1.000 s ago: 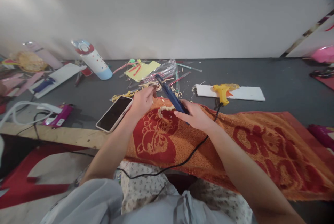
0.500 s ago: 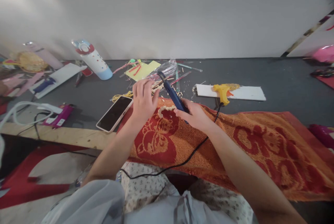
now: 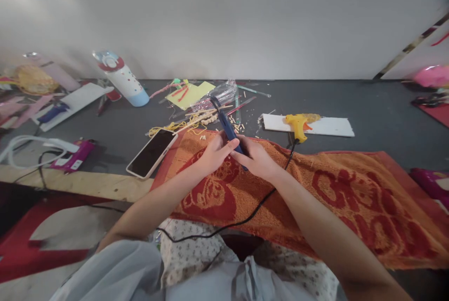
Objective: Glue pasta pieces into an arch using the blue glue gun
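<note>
My left hand [image 3: 214, 152] and my right hand [image 3: 257, 156] meet over the towel. Between them they hold a slim dark blue device [image 3: 227, 125], with a dark loop at its far end. It tilts away toward the upper left; its exact kind is not clear. My right hand wraps its near end, and my left thumb presses across it from the left. Under the hands lies an orange and red towel [image 3: 273, 203]. A phone [image 3: 152, 154] with a dark screen and pale case rests left of my left hand.
Beyond the hands lie yellow string [image 3: 161, 130], small cut pieces [image 3: 239, 128], clear plastic wrap [image 3: 228, 90] and yellow paper [image 3: 191, 95]. A yellow glue gun [image 3: 298, 125] rests on a white board [image 3: 335, 126]; its black cord [image 3: 252, 217] crosses the towel. A bottle [image 3: 124, 81] stands back left.
My left hand has moved right and down from beside the device onto it. The pale curved chain on the towel is now hidden by the hands. My right hand keeps its hold.
</note>
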Demonstrator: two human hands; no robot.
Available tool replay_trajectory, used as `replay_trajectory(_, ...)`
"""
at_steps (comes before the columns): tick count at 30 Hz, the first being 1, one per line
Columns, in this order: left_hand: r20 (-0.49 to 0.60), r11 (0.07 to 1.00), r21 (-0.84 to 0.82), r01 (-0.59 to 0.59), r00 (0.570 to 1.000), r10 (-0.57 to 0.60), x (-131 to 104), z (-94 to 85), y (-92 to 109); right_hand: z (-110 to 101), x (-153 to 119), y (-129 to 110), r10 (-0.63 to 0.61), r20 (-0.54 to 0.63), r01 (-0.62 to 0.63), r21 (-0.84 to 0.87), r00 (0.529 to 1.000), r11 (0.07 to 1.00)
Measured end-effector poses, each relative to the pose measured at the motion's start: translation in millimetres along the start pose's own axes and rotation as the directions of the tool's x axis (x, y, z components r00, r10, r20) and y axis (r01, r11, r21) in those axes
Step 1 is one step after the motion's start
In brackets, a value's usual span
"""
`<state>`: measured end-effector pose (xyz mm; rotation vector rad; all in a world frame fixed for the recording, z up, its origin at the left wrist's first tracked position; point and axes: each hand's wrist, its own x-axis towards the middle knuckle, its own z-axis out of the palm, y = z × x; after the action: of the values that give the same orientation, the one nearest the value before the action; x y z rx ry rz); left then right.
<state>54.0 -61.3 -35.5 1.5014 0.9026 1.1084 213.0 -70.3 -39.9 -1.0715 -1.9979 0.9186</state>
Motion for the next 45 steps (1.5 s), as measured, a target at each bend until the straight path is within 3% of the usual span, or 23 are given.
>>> replay_trajectory(16,-0.06,0.999,-0.033,0.037,0.997,-0.039,-2.5,4.2,-4.3,-0.5,-0.5,0.4,0.053,0.031,-0.053,0.013,0.998,0.999)
replay_trajectory(21,-0.026,0.992,0.129,-0.007,1.0,0.011,-1.2,0.2,-2.3,-0.6,0.6,-5.1,0.036,0.001,-0.036,0.044,0.999,0.998)
replay_trajectory(23,-0.045,0.939,0.336,-0.075,0.994,0.096,-1.4,-8.3,2.0,-1.8,0.4,-7.4,0.053,-0.019,-0.052,0.052,0.998,0.997)
replay_trajectory(25,-0.097,0.795,0.594,-0.125,0.97,0.225,-0.8,-21.2,8.4,-3.7,-0.2,-8.8,0.107,-0.039,-0.105,0.052,0.993,0.993)
replay_trajectory(29,-0.108,0.42,0.892,-0.167,0.823,0.558,7.0,-50.7,17.4,-6.5,-2.0,-9.7,0.16,-0.028,-0.159,0.017,0.987,0.987)
replay_trajectory(30,-0.103,0.357,0.924,-0.139,0.808,0.58,10.0,-56.8,17.1,-6.5,-2.3,-9.7,0.14,-0.021,-0.14,0.005,0.99,0.99)
replay_trajectory(32,-0.065,0.284,0.952,-0.111,0.836,0.545,15.2,-66.2,13.0,-5.9,-2.9,-9.9,0.096,-0.003,-0.096,-0.001,0.995,0.995)
replay_trajectory(34,-0.057,0.273,0.959,-0.079,0.887,0.457,17.9,-71.6,6.3,-5.0,-3.4,-10.3,0.073,0.029,-0.073,0.014,0.997,0.997)
replay_trajectory(36,-0.081,0.288,0.957,-0.042,0.913,0.401,17.8,-73.5,0.2,-4.5,-3.9,-10.8,0.064,0.068,-0.066,0.028,0.996,0.997)
replay_trajectory(45,-0.187,0.371,0.928,0.023,0.891,0.413,12.7,-62.5,-5.0,-3.5,-5.5,-12.7,0.094,0.106,-0.101,0.056,0.99,0.993)
